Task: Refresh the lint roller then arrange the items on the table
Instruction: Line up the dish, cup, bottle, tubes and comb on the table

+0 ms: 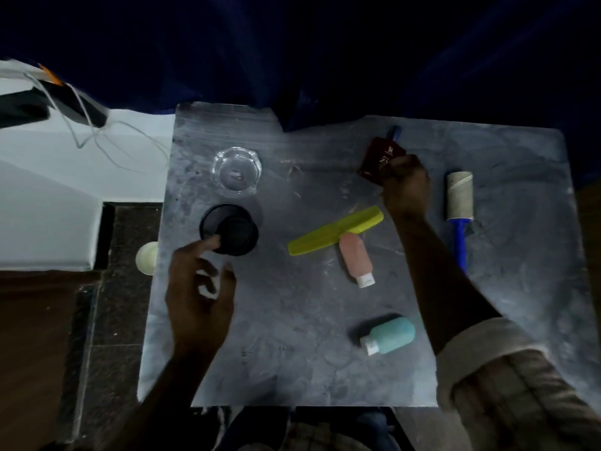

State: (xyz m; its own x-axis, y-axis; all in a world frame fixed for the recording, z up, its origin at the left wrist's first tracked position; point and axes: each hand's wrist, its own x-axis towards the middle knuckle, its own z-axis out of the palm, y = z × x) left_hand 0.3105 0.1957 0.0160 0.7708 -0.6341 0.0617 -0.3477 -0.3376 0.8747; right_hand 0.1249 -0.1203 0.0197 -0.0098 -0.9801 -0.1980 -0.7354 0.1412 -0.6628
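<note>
1. Dim room, dark blue curtain point(325, 43) hanging behind a grey marbled table point(292, 353) that's pretty scuffed up. Dark floor around it, and off the left edge there's a white surface with some loose wires.
2. The lint roller point(459, 203) lies flat near the table's right edge, pale roll end toward the far side, blue handle pointing back toward the near edge. Nobody's touching it.
3. Right hand point(406, 187) is closed into a fist around a dark red packet point(380, 162) near the far right part of the table, just left of the roller. Something dark and blue sticks out beyond the packet, can't tell what it is.
4. Left hand point(200, 294) is open, fingers loosely spread, index fingertip right at the near rim of a black round lid point(229, 229) by the left edge. Not gripping anything as far as I can see.
5. A clear glass ashtray point(237, 170) sits just beyond the black lid, toward the far left corner.
6. Mid-table: a yellow-green comb point(335, 231) lies diagonally, with a pink bottle point(356, 258) touching it, white cap pointing to the near edge.
7. A teal bottle point(390, 335) lies on its side closer to the near edge, well apart from the pink one.
</note>
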